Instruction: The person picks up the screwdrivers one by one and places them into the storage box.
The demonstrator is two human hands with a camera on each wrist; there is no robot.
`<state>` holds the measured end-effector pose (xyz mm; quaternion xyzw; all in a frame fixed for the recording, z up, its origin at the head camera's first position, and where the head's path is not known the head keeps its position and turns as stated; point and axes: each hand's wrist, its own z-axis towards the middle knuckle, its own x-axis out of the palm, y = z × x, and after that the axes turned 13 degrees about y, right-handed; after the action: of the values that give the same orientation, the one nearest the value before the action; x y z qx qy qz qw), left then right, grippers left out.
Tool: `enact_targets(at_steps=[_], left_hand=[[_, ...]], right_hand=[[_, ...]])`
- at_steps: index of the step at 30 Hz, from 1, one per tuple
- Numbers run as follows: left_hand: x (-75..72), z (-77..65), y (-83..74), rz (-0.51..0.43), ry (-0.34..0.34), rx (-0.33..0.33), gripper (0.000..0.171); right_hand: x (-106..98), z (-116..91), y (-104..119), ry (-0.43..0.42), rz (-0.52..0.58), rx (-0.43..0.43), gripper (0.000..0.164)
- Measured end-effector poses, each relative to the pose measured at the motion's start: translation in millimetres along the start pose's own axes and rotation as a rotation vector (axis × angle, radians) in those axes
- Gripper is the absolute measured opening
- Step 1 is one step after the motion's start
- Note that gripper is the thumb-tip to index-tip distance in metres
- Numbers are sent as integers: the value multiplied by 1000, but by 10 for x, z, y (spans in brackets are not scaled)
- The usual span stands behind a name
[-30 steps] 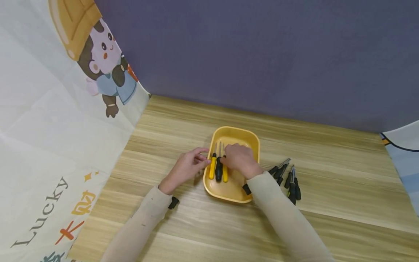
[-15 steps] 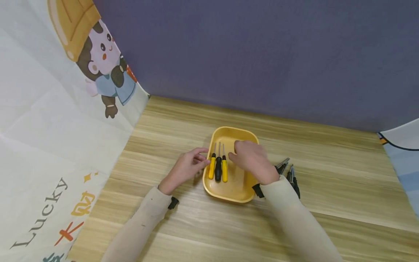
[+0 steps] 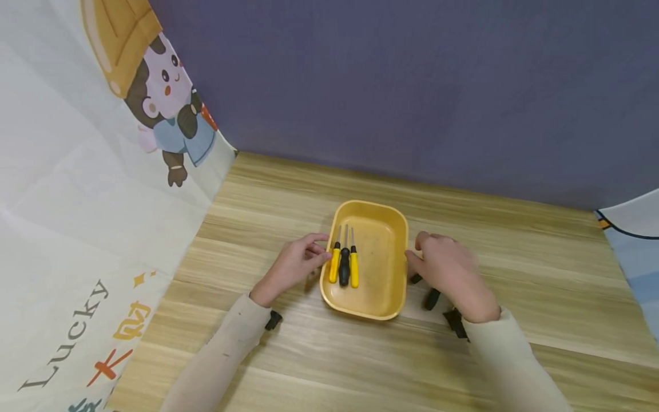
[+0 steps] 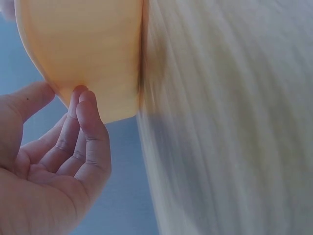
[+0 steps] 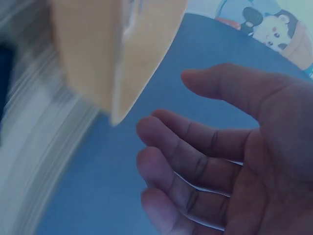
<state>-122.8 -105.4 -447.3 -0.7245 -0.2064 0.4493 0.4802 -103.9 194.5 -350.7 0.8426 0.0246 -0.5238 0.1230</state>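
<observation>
A yellow-orange plastic tray [image 3: 381, 313] stands on the wooden table. Side by side along its left part lie three screwdrivers: a yellow one [image 3: 334, 266], a black one [image 3: 344, 269] and another yellow one [image 3: 354, 269]. My left hand [image 3: 294, 266] pinches the tray's left rim; in the left wrist view the thumb [image 4: 36, 98] is at the rim and the fingertips touch the outer wall. Just right of the tray hovers my right hand [image 3: 448, 269]. Its fingers [image 5: 181, 161] are loosely bent and hold nothing.
Partly hidden under the right hand and wrist, black screwdriver handles [image 3: 432, 298] lie on the table [image 3: 540, 286]. A dark blue-purple panel [image 3: 391, 97] rises behind the table. A white printed sheet [image 3: 62, 189] hangs at the left.
My right hand has left the screwdrivers in the tray and moved right, past the tray's right rim, over the screwdrivers on the table. The left hand has stayed at the rim.
</observation>
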Motion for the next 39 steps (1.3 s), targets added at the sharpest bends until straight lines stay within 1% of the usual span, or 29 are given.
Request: enact_targets(at_steps=[5,8,12,14,16,20,23,27,30,39], left_hand=[[-2,-2,-8,0,2,2,45],[-3,1,-3,-4,3,4,45],[-5,2,4,-5,0,2,45],[-3,2,7,-6,0,2,45],[-1,1,8,-4,2,3,45],[3,-2,10,-8,4,1,44],[5,-6,4,-11,3,-4,44],[7,-4,-3,-12,-1,-12,43],[11,0,-1,-9,-5,-17,43],[18,3,-1,3,-9,-16,42]], right_hand=[[117,-132,-298,-40,20,13,26],[217,-187,-475,-48,41,25,24],[367,-235,-674,-31,65,61,21],[440,-265,-745,-9,72,87,24],[509,-296,-799,9,81,110,31],[628,-354,-865,33,91,149,40],[688,-386,-892,61,107,178,41],[722,-404,-905,118,124,234,41],[732,-401,-904,146,129,267,43],[750,-422,-894,180,144,285,45]])
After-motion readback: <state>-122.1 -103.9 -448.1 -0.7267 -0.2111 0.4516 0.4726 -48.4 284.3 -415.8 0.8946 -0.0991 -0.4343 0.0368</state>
